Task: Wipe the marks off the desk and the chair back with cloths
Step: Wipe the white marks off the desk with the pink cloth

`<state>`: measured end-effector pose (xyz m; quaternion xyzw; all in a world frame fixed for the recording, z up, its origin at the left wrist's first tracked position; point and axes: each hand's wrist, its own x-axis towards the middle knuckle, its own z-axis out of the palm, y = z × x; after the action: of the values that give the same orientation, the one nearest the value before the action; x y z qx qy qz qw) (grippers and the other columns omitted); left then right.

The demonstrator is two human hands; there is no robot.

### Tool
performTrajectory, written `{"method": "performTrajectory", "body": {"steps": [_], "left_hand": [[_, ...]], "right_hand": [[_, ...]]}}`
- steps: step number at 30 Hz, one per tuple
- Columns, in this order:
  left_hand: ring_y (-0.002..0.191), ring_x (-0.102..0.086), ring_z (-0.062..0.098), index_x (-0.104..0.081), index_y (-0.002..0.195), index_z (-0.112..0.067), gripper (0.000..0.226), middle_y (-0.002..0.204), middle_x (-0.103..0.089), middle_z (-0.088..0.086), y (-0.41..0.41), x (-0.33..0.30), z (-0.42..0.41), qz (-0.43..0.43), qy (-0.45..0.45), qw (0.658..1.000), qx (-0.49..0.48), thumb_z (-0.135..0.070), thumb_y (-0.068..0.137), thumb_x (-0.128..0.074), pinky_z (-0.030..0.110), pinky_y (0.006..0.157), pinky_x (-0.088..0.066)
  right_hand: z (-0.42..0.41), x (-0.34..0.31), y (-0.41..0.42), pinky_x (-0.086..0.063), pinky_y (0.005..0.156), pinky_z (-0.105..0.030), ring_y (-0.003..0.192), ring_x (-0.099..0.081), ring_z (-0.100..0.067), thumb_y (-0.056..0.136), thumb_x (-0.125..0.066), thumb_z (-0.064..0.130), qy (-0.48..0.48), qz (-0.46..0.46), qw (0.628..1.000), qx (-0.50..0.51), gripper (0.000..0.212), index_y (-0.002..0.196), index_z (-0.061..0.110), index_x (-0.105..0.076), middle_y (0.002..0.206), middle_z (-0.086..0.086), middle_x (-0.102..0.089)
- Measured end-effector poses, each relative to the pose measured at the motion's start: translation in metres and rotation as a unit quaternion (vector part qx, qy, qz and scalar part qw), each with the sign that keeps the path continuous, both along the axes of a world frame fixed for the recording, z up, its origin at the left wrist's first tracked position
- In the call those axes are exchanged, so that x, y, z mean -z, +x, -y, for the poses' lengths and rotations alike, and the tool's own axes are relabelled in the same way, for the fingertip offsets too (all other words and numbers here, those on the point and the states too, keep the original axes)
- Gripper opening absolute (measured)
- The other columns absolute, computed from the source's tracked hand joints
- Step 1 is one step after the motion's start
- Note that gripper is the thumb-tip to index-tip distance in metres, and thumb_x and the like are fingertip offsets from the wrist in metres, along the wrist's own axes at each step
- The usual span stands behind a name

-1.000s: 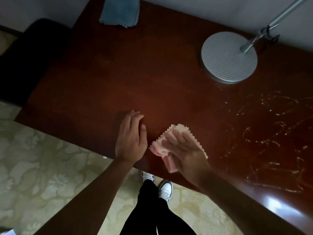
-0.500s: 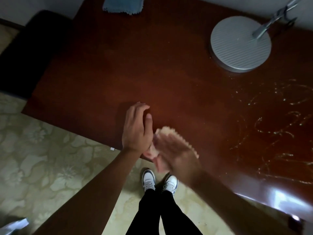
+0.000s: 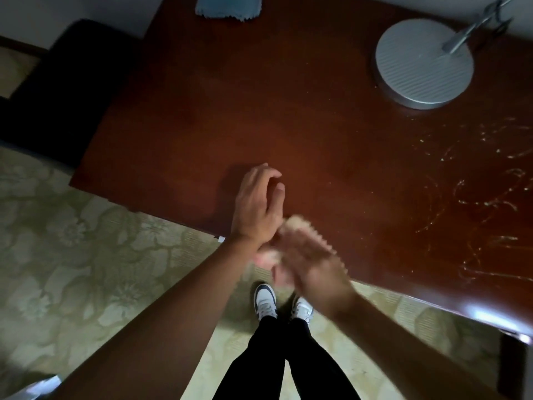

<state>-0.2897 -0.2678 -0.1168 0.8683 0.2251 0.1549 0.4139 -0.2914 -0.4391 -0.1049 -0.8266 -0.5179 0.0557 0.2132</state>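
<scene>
Since the earlier frame the right hand (image 3: 310,259) had dragged the pink cloth (image 3: 300,229) back toward the counter's (image 3: 259,111) near edge, until it lay just beside the left wrist, blurred by speed. Its fingers lay flat over the cloth and pressed it down; whether any curled under the hem I could not tell. The left hand (image 3: 256,206) rested on the wood near the edge, fingers loosely bent and holding nothing, apparently as a brace. That patch looked clean already, so the stroke would have done more good carried to the right, where pale scribbled marks (image 3: 476,203) covered the surface; firm, overlapping passes with a flat palm seemed best there. Farther back stood the round grey lamp base (image 3: 424,64), to be worked around, and a blue cloth (image 3: 227,7) lay at the far edge, untouched, with the dark chair (image 3: 63,90) beside the counter's left end.
</scene>
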Motion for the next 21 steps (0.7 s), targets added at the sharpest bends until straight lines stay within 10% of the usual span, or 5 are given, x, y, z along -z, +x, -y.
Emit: {"method": "performTrajectory", "body": {"steps": [5,15,21], "left_hand": [[0.121,-0.054,0.028,-0.063,0.107,-0.003,0.034,0.112,-0.064,0.012,-0.001,0.004,0.002,-0.004,0.022,1.0,0.0,-0.028,0.095,-0.043,0.029,0.104,-0.034],[0.125,-0.049,0.026,-0.062,0.107,-0.005,0.028,0.116,-0.059,0.011,-0.001,0.003,0.004,-0.03,0.047,0.998,0.011,-0.02,0.087,-0.052,0.02,0.109,-0.027],[0.125,-0.047,0.029,-0.063,0.108,-0.003,0.031,0.118,-0.055,0.014,-0.003,0.005,0.009,-0.052,0.127,0.99,0.025,-0.016,0.081,-0.056,0.032,0.11,-0.033]], "right_hand": [[-0.019,0.004,0.072,-0.039,0.11,-0.04,0.128,-0.054,-0.028,0.084,-0.07,0.001,-0.045,0.03,0.984,0.168,0.047,0.129,0.007,-0.06,0.135,-0.013,-0.059],[0.007,0.014,-0.019,-0.041,0.11,-0.039,0.126,-0.056,-0.022,0.082,-0.046,-0.002,0.02,0.054,0.998,0.002,0.049,0.129,0.005,-0.057,0.132,-0.011,-0.061],[0.019,0.017,0.095,-0.038,0.11,-0.045,0.121,-0.059,-0.032,0.091,-0.064,0.029,-0.074,0.143,0.974,0.16,0.04,0.122,0.004,-0.065,0.125,-0.017,-0.065]]}}
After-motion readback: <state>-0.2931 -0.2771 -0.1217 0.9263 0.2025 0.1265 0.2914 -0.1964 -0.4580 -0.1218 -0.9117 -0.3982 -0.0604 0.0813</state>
